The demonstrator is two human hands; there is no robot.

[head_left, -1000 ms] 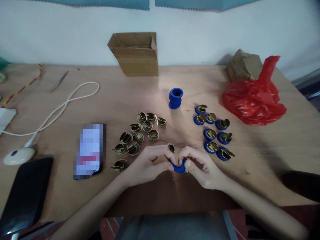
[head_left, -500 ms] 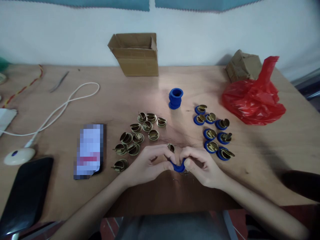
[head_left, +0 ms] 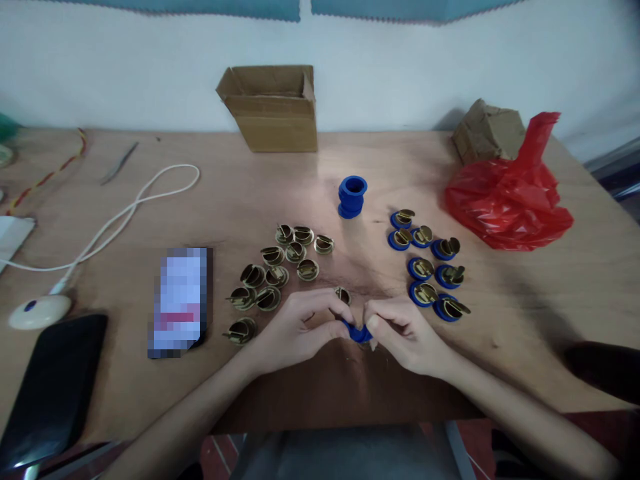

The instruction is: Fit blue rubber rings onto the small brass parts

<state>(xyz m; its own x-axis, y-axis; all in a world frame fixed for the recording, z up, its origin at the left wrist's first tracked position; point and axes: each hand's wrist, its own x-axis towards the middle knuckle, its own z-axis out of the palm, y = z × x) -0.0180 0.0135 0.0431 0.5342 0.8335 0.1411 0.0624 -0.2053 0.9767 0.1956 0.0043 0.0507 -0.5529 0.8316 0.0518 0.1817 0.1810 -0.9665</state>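
Note:
Between my two hands is a blue ring (head_left: pixel 357 333), soft-looking and curved, pinched at both sides. My left hand (head_left: pixel 303 328) grips its left edge with thumb and fingers. The fingertips of my right hand (head_left: pixel 404 333) close on its right edge. Just beyond the fingers, a brass round fitting (head_left: pixel 343 296) is partly hidden by my left hand. Several similar brass fittings with tilted flaps (head_left: pixel 276 276) lie to the left of my hands. On the right lie several more fittings, these with blue rings around their bases (head_left: pixel 423 293). A stack of blue rings (head_left: pixel 352 197) stands farther back.
Left of the fittings lie a phone with a blurred screen (head_left: pixel 180 300), a dark phone (head_left: pixel 55 380) and a white corded device (head_left: pixel 41 312). An open cardboard box (head_left: pixel 283 125) stands by the wall. A red plastic bag (head_left: pixel 507 203) sits at the right, before a crumpled box (head_left: pixel 486 130).
The fingers of my right hand have shifted slightly along the blue ring's edge, and its bend looks a little different. My left hand stays nearly in place.

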